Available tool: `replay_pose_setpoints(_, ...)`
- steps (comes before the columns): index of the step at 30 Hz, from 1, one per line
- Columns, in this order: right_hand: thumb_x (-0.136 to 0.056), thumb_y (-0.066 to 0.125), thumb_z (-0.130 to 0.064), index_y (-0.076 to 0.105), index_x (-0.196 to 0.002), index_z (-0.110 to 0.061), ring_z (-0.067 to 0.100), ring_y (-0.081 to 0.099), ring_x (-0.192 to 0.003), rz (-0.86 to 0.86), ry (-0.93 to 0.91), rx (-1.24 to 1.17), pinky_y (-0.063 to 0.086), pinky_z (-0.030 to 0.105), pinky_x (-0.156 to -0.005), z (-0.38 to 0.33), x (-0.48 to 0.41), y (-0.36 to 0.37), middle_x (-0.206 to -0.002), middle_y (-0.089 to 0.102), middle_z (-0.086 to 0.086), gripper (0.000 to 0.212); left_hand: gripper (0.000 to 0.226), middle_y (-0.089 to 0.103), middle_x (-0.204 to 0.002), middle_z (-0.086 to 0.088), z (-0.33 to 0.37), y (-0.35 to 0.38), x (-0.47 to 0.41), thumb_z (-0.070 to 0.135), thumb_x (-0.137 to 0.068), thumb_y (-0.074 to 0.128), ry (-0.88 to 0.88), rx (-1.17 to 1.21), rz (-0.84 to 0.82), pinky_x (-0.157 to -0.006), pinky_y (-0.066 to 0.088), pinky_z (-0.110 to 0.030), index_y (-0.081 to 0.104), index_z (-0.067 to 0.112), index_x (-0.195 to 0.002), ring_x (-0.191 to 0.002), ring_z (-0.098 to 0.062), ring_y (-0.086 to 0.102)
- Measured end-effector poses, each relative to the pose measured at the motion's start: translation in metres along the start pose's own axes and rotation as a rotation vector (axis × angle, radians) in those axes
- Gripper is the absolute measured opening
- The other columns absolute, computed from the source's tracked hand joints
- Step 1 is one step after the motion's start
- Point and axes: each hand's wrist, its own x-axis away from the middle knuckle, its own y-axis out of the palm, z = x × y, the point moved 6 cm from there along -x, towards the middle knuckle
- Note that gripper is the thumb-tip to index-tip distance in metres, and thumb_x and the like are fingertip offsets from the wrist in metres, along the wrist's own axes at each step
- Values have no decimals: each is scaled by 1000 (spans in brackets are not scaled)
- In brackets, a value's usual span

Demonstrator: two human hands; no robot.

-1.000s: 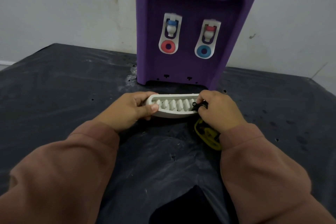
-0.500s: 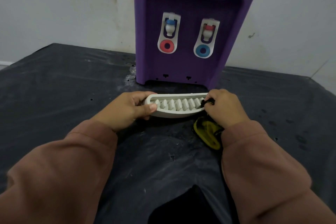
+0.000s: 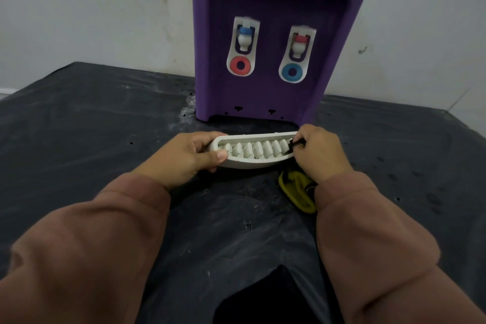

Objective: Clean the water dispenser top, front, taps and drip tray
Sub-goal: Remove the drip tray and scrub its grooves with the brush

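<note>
While your right hand (image 3: 319, 152), pinching a dark-and-yellow cloth (image 3: 297, 189), is pressing at the right end of the tray (image 3: 252, 164), farther right than a second ago with more white ribs (image 3: 256, 151) uncovered, your left hand (image 3: 184, 158) is gripping the left end, fingers curled round it, just before the dispenser (image 3: 276, 95).

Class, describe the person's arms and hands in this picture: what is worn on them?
Both arms are in long, loose sleeves of soft, dusty reddish-brown fabric. The left sleeve and right sleeve each end in a cuff at the wrist. The left hand and right hand are bare: no gloves, rings or watch show.
</note>
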Motion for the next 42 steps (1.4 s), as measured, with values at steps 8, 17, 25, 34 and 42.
replay_pose_setpoints(8,-83,53,-6,62,-90,-7,17,48,-80,-72,25,-48,35,24,-66,1,-3,4,-91,60,9,12,27,69,-108,-9,0,0,0,21,-85,66,3,-30,-26,-82,50,-29,65,33,-109,-87,-20,60)
replay_pose_setpoints(17,-84,51,-6,63,-91,-7,25,48,-80,80,66,22,38,27,-67,6,-5,0,-100,54,17,14,23,68,-108,-10,4,1,0,24,-86,63,3,-36,-26,-78,48,-24,65,34,-106,-81,-16,57)
replay_pose_setpoints(25,-82,52,-3,62,-88,-8,26,55,-83,-7,-57,42,40,28,-67,-13,1,7,-92,61,13,13,25,70,-106,-4,3,-2,2,22,-87,64,18,-68,-3,-88,48,-30,66,36,-108,-90,-22,63)
replay_pose_setpoints(34,-83,51,-3,61,-89,-1,22,47,-77,87,55,7,36,27,-65,-3,-4,0,-95,60,18,11,28,68,-111,-7,6,-2,2,32,-79,62,16,-65,-26,-96,46,-40,67,36,-106,-100,-29,61)
replay_pose_setpoints(42,-80,58,-6,63,-85,-9,12,46,-70,-62,-36,-89,30,18,-55,-13,3,-4,-75,53,-3,8,30,70,-106,15,11,-2,5,15,-87,61,39,-92,21,-93,45,-17,64,37,-106,-102,-3,63)
